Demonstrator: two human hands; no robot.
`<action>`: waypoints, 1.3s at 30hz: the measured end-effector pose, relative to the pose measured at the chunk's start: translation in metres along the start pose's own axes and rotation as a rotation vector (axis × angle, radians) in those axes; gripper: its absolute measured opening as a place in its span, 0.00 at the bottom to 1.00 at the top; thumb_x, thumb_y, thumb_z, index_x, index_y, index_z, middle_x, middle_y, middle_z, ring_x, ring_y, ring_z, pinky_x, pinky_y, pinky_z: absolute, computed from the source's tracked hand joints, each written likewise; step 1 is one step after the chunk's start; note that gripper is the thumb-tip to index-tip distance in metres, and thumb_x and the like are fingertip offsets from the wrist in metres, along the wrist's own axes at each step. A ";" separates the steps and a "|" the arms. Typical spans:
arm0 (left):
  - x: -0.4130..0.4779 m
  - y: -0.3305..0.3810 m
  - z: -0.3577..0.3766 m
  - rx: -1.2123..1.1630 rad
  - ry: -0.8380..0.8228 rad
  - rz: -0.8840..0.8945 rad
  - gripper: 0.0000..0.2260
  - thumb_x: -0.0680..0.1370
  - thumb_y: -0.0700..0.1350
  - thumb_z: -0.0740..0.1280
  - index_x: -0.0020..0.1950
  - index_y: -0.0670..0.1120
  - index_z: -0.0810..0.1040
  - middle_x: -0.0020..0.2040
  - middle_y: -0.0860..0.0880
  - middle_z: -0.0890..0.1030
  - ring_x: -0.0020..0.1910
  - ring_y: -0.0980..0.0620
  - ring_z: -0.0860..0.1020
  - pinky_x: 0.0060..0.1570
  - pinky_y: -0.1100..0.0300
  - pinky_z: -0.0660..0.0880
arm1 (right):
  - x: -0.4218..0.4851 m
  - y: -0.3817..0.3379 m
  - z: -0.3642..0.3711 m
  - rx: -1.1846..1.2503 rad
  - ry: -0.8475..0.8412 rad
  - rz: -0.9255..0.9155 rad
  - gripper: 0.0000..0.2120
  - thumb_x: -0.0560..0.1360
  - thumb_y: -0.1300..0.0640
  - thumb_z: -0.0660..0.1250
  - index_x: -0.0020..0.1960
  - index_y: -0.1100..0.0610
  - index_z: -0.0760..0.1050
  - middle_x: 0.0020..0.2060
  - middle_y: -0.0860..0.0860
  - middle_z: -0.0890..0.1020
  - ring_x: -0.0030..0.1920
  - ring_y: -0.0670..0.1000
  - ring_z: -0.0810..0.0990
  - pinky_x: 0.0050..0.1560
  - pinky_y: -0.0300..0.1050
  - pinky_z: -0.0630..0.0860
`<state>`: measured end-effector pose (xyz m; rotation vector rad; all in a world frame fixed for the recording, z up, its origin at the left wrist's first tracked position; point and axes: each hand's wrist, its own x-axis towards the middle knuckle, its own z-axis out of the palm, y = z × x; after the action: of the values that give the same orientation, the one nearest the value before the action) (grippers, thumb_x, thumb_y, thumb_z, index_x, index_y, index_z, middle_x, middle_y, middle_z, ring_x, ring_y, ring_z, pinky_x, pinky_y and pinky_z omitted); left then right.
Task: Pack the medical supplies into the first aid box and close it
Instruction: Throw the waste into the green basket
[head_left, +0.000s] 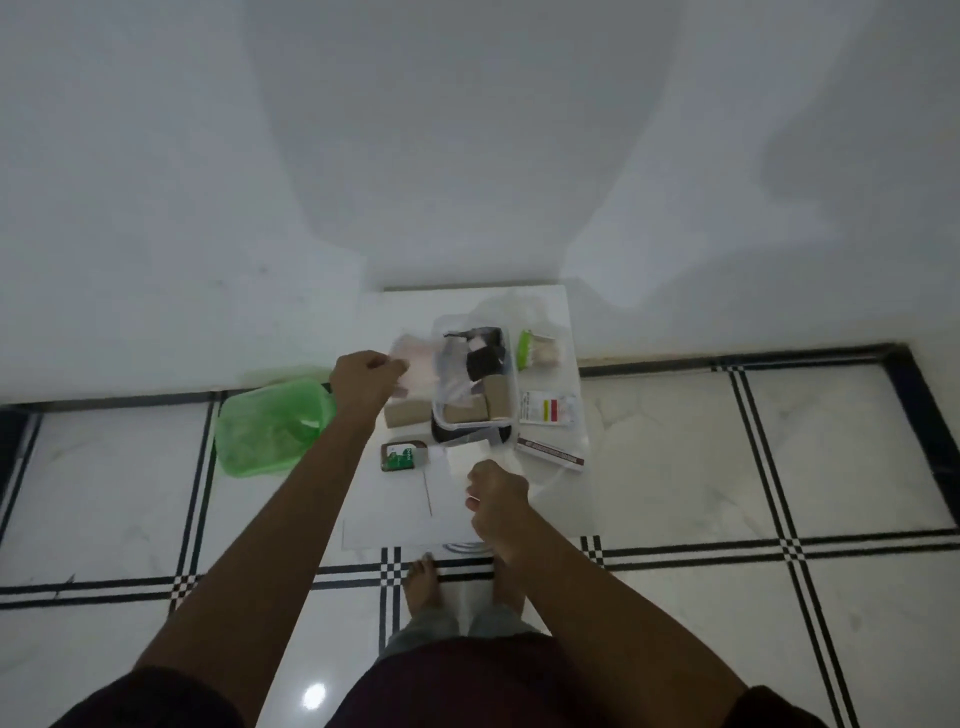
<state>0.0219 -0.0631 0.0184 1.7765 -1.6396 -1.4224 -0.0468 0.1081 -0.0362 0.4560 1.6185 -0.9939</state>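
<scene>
Box (511, 387) lengthwise, away from person

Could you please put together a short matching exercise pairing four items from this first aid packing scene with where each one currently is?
Items:
1. Green translucent plastic bag
2. Black square pad
3. Green-labelled rectangular tin
4. White and red printed sachet

Places:
A. Inside the clear plastic box
B. On the white table, near side, left of the box
C. On the tiled floor, left of the table
D. On the table, right of the box

Pairs: 1-C, 2-A, 3-B, 4-D
</scene>
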 end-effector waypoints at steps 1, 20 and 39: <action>-0.009 -0.007 -0.013 -0.064 0.031 -0.047 0.07 0.69 0.40 0.73 0.33 0.44 0.79 0.34 0.41 0.81 0.25 0.51 0.82 0.24 0.66 0.72 | -0.011 0.001 0.007 -0.032 -0.035 0.032 0.06 0.71 0.59 0.63 0.47 0.59 0.72 0.36 0.53 0.75 0.33 0.50 0.75 0.34 0.42 0.73; 0.035 -0.158 -0.209 -0.609 0.506 -0.519 0.10 0.70 0.41 0.74 0.33 0.42 0.75 0.31 0.44 0.79 0.16 0.59 0.74 0.19 0.68 0.69 | 0.003 -0.015 0.239 -0.471 -0.128 -0.028 0.03 0.71 0.68 0.67 0.41 0.67 0.74 0.26 0.58 0.74 0.22 0.52 0.68 0.25 0.41 0.71; 0.372 -0.421 -0.233 -0.191 0.245 -0.750 0.05 0.69 0.38 0.67 0.36 0.37 0.79 0.23 0.47 0.78 0.26 0.46 0.79 0.31 0.61 0.75 | 0.338 0.072 0.506 -0.628 0.156 0.034 0.17 0.70 0.69 0.70 0.58 0.68 0.72 0.43 0.62 0.78 0.26 0.53 0.75 0.30 0.45 0.79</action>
<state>0.3833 -0.3610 -0.3693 2.4500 -0.6960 -1.4780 0.2114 -0.3231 -0.3863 0.1286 1.9465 -0.3884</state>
